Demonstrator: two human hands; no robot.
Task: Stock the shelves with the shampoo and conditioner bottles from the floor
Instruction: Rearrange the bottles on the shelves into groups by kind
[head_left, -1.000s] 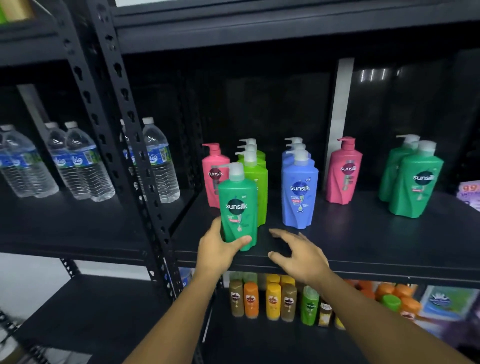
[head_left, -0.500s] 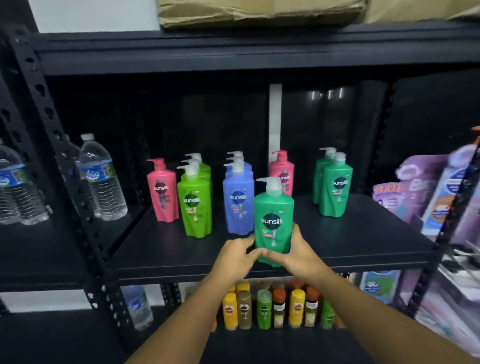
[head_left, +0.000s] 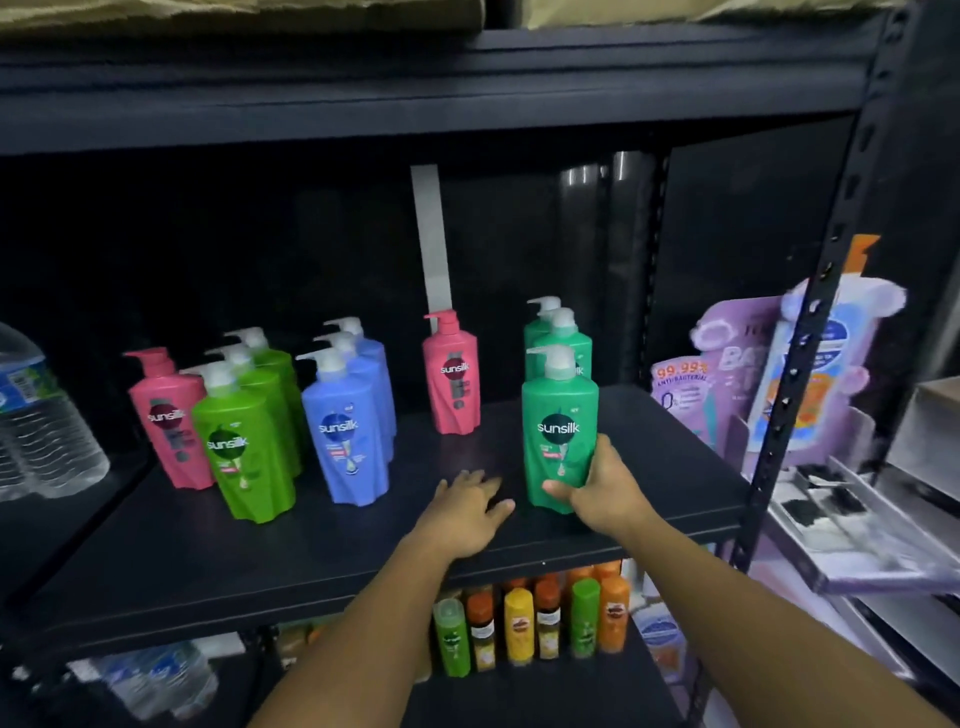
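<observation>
My right hand (head_left: 602, 493) grips a dark green pump bottle (head_left: 558, 415) that stands upright near the front of the black shelf (head_left: 363, 540), directly in front of two more dark green bottles (head_left: 563, 332). My left hand (head_left: 462, 512) rests flat on the shelf just left of it, fingers apart, holding nothing. Further left stand a pink bottle (head_left: 451, 374), a row of blue bottles (head_left: 345, 415), a row of light green bottles (head_left: 244, 441) and another pink bottle (head_left: 169, 415).
A water bottle (head_left: 36, 421) sits on the neighbouring shelf at left. Purple and blue refill pouches (head_left: 727, 384) hang right of the black upright post (head_left: 800, 364). Small orange, yellow and green bottles (head_left: 530, 623) fill the shelf below. Cardboard lies on the top shelf.
The dark green bottle has moved from my left hand to my right and rightwards along the shelf, to in front of the two dark green ones. My left hand has let go.
</observation>
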